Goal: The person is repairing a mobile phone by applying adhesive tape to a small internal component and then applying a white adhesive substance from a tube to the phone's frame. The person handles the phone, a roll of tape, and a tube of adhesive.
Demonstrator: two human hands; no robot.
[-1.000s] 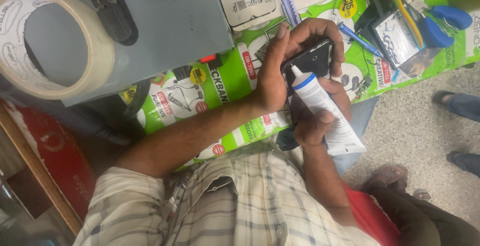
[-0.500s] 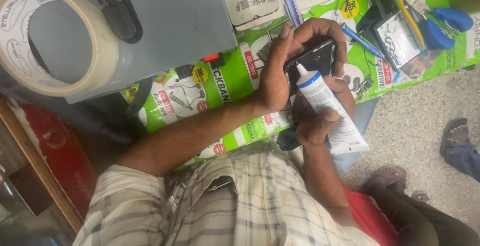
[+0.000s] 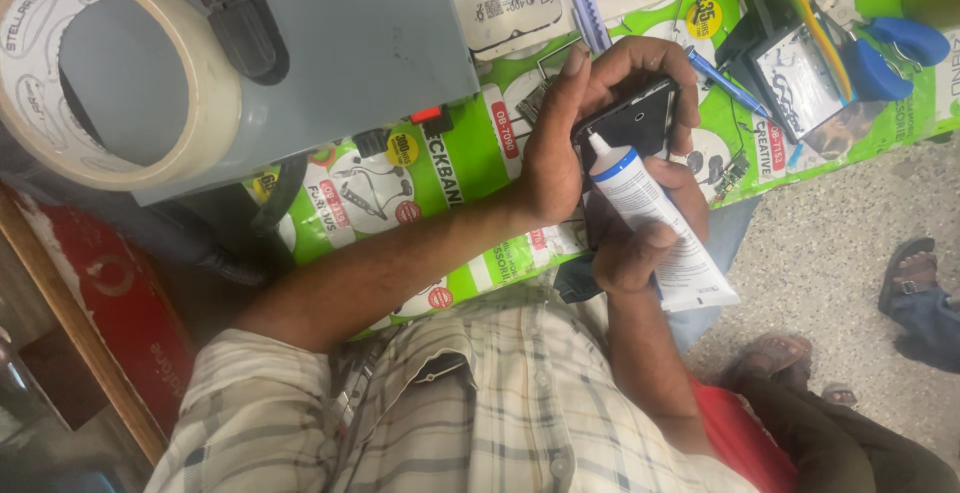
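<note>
- Where the view opens widest, a grey box (image 3: 380, 43) fills the upper left, with a broad roll of pale tape (image 3: 215, 103) resting on it and a black bar-shaped tool (image 3: 235, 23) lying beside the roll.
- Under the box and reaching to the right edge lies a green printed sheet (image 3: 460, 163), strewn at its far right with a blue-handled tool (image 3: 895, 53) and a small flat packet (image 3: 795, 83).
- Nearest the camera, a plaid shirt (image 3: 450, 413) covers the person's chest.
- Left hand (image 3: 580, 123) is closed around a small black phone (image 3: 635, 118), fingers curled over its top edge and thumb along its side; the phone is held above the green sheet, dark and glossy, its face turned toward the tube.
- Right hand (image 3: 635, 248) grips a white tube (image 3: 655, 223) with a pale blue collar and a narrow white nozzle; the thumb presses on the tube's body, the flat crimped end points toward the person, and the nozzle tip touches the phone's lower edge.
- On the speckled floor at right, a sandalled foot (image 3: 905, 273) of another person shows.
</note>
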